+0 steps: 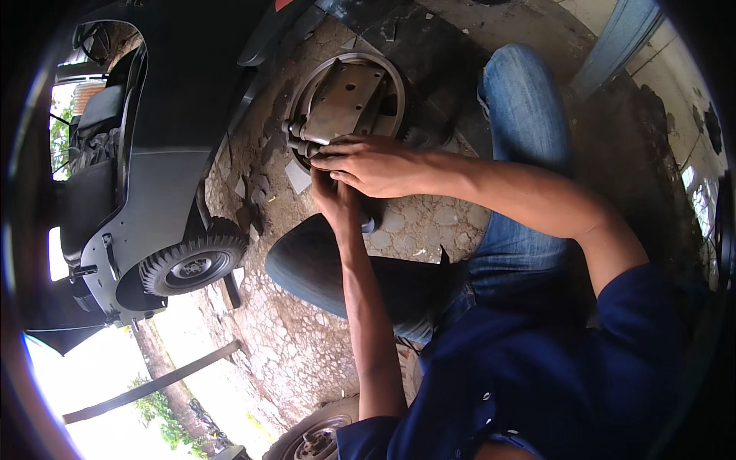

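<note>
A round metal rim (399, 84) lies on the ground in front of me. Across it rests a brownish flat metal bracket (345, 103) with several holes. Short rounded metal ends (307, 147) stick out at the bracket's near left corner. My right hand (372, 165) reaches over that corner, its fingers closed together beside the rounded ends. Just below, my left hand (335, 201) meets it from underneath, its fingers bent up and partly covered by the right hand. Whatever the two hands grip between them is hidden.
A dark vehicle (172, 184) with a treaded tire (192, 264) stands at left. My jeans-covered knee (525, 84) is right of the rim. Paper scraps (297, 178) lie on the rough stony ground (299, 337). Another wheel (318, 437) sits at the bottom edge.
</note>
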`<state>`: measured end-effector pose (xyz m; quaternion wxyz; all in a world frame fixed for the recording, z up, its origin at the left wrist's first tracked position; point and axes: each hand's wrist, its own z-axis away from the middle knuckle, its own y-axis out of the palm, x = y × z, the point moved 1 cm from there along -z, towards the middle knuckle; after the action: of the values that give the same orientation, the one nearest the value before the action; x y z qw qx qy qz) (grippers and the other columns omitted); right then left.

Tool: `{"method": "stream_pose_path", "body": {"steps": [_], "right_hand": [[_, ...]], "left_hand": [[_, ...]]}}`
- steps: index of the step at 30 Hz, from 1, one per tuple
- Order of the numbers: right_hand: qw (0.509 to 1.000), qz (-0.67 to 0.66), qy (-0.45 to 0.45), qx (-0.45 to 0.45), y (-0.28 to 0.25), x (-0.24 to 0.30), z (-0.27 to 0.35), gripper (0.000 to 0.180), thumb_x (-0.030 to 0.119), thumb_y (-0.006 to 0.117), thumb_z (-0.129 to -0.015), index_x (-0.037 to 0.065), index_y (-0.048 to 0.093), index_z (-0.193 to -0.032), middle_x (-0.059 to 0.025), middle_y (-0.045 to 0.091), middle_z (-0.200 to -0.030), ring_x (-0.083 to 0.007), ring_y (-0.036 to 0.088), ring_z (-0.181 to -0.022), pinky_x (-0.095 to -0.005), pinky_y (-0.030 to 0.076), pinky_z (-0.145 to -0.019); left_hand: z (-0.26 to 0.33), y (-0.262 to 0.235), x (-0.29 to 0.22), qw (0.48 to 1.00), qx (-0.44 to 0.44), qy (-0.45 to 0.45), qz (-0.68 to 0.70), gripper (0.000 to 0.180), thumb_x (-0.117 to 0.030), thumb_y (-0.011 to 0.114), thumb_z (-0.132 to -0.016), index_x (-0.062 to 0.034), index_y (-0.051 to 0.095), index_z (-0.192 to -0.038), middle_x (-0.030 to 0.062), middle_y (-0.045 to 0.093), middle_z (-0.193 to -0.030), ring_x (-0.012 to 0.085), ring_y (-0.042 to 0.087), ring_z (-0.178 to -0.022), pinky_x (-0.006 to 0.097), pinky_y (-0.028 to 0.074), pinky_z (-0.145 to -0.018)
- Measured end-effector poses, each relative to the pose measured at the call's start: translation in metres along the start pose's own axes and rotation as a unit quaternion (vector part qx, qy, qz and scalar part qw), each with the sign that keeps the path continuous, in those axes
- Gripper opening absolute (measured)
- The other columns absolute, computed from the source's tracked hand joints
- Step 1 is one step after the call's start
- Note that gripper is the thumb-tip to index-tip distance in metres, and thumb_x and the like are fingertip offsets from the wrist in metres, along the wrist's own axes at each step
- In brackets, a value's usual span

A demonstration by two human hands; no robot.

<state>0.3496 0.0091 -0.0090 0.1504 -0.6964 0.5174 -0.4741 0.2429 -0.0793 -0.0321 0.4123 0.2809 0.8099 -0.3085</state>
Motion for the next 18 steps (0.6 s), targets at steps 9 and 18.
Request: {"method": "stream_pose_path", "body": {"steps": [9, 18], "right_hand": [[0.995, -0.074, 0.027, 0.057, -0.016, 0.011, 0.009, 0.036, 0.017, 0.048, -0.097, 0.003, 0.054, -0.129, -0.0142, 0.057, -0.129, -0.0283, 0.053, -0.121, -0.0382, 0.042, -0.104], [0.995, -0.081, 0.037, 0.040, -0.006, 0.004, 0.006, 0.037, 0.018, 0.049, -0.096, 0.000, 0.054, -0.129, -0.0152, 0.056, -0.131, -0.0274, 0.053, -0.121, -0.0376, 0.041, -0.105]], "left_hand": [[0.016, 0.007, 0.014, 0.999, -0.036, 0.017, -0.006, 0.031, -0.013, 0.059, -0.092, 0.0048, 0.053, -0.116, 0.0153, 0.064, -0.093, 0.0189, 0.060, -0.082, 0.033, 0.049, -0.076], [0.017, 0.007, 0.015, 0.998, -0.005, -0.055, -0.040, 0.034, -0.016, 0.058, -0.091, 0.0039, 0.051, -0.118, 0.0193, 0.065, -0.097, 0.0182, 0.064, -0.088, 0.032, 0.051, -0.078]]}}
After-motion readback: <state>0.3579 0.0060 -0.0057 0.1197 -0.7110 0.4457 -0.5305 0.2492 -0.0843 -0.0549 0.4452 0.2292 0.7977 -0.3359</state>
